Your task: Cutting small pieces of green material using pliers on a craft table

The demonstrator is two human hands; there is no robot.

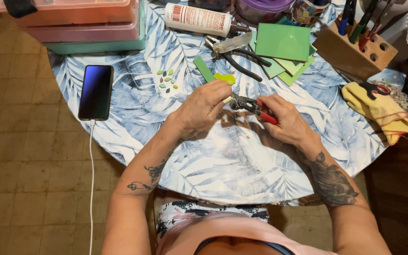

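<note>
My right hand point(282, 118) grips red-handled nippers point(252, 106), their metal jaws pointing left. My left hand point(204, 105) pinches a small pale piece point(226, 99) right at the jaws. Both hands hover above the round table point(223, 160) with its blue leaf-print cloth. Just beyond my left hand lie a green strip point(203, 69) and a yellow-green shard point(225, 78). Several small leaf-shaped green and brown pieces point(167, 81) sit to the left of them.
A phone point(96, 92) on a white cable lies at the table's left edge. Farther back are green tiles point(282, 42), black-handled pliers point(242, 59), a glue tube point(197, 20), stacked plastic boxes point(86, 26), a wooden tool block point(355, 47) and a yellow cloth point(378, 111).
</note>
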